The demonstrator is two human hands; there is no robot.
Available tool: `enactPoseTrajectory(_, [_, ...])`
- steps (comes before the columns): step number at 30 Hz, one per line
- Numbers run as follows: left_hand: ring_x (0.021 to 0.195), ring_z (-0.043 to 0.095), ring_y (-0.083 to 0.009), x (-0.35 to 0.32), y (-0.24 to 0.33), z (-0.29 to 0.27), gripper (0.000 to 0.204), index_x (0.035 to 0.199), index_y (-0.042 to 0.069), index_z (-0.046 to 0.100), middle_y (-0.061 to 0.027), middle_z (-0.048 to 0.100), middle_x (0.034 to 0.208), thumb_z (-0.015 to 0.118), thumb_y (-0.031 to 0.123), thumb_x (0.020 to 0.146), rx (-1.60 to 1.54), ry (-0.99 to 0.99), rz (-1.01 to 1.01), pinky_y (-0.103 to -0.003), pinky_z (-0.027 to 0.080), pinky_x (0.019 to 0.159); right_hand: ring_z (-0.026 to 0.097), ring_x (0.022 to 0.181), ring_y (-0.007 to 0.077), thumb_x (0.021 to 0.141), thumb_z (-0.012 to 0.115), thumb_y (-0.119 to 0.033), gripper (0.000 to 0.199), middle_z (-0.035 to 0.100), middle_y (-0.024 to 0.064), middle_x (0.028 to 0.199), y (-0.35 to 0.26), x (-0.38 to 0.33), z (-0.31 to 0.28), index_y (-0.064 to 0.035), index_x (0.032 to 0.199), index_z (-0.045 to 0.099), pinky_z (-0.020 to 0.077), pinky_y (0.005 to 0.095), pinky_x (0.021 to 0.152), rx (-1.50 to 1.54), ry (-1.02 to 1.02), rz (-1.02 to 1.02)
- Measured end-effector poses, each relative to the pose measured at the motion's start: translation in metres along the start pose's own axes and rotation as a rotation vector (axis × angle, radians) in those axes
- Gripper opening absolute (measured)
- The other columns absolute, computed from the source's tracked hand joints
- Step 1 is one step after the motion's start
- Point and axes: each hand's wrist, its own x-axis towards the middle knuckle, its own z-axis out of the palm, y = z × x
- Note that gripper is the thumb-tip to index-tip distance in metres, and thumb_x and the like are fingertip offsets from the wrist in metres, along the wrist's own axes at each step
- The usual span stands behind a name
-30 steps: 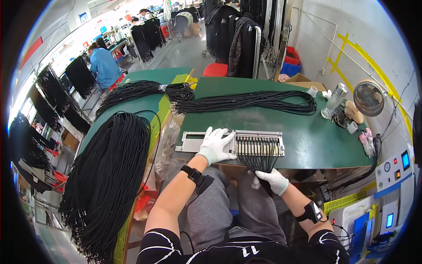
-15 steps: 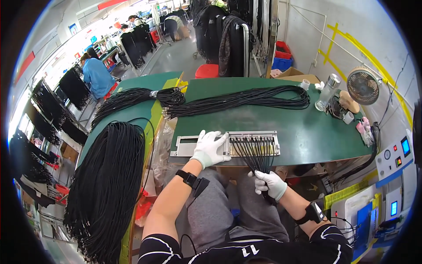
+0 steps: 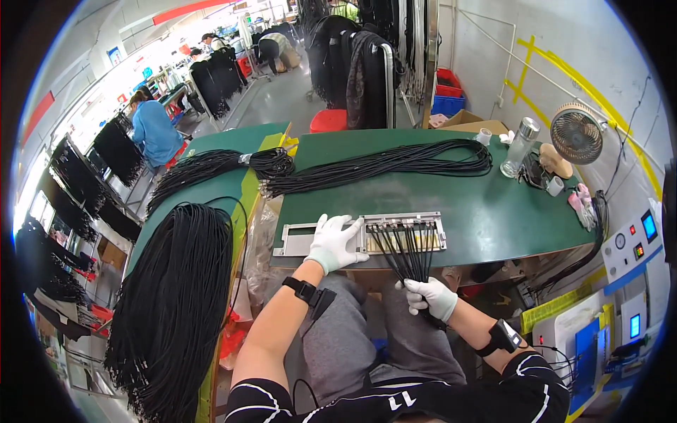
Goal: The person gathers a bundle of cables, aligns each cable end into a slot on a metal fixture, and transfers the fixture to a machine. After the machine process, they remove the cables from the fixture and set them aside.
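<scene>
A metal frame fixture (image 3: pixel 403 216) lies along the front edge of the green table (image 3: pixel 338 197). Across its left half my white-gloved left hand (image 3: pixel 333 242) rests flat, fingers spread, with the thumb at the fixture's middle block. My right hand (image 3: pixel 431 299), also gloved, is closed round a bundle of black cables (image 3: pixel 409 261) just below the table edge. From that fist the cables fan upward over the fixture's right half, their ends at its slotted row. Whether each end sits in a slot is too small to tell.
A long black cable bundle (image 3: pixel 395 163) lies across the table's back. To the left hangs a big black cable heap (image 3: pixel 173 296). A glass bottle (image 3: pixel 520 146) and a small fan (image 3: pixel 577 132) stand at the right. A control box (image 3: pixel 631 243) is near my right arm.
The cable ends over the fixture have gone from an even row to a more uneven, bunched fan. My right hand keeps its grip, and my left hand stays on the frame.
</scene>
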Motion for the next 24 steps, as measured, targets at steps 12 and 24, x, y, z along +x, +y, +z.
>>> enactPoseTrajectory(12, [0.135, 0.042, -0.0306, 0.001, -0.002, 0.003, 0.092, 0.146, 0.017, 0.049, -0.0147, 0.052, 0.14, 0.072, 0.064, 0.07, -0.018, 0.02, 0.0, -0.055, 0.02, 0.119, 0.037, 0.05, 0.0071, 0.101, 0.058, -0.031, 0.031, 0.041, -0.0062, 0.065, 0.004, -0.002, -0.011, -0.0037, 0.116, 0.062, 0.0449, 0.0301, 0.057, 0.009, -0.005, 0.038])
enactPoseTrajectory(24, [0.135, 0.042, -0.0315, 0.003, 0.003, -0.002, 0.092, 0.146, 0.017, 0.05, -0.0152, 0.052, 0.139, 0.073, 0.063, 0.07, -0.012, 0.01, -0.005, -0.055, 0.021, 0.118, 0.039, 0.05, 0.0076, 0.1, 0.059, -0.028, 0.033, 0.044, -0.0043, 0.065, 0.006, -0.009, 0.01, -0.0007, 0.117, 0.061, 0.0474, 0.0299, 0.058, -0.096, -0.109, 0.102])
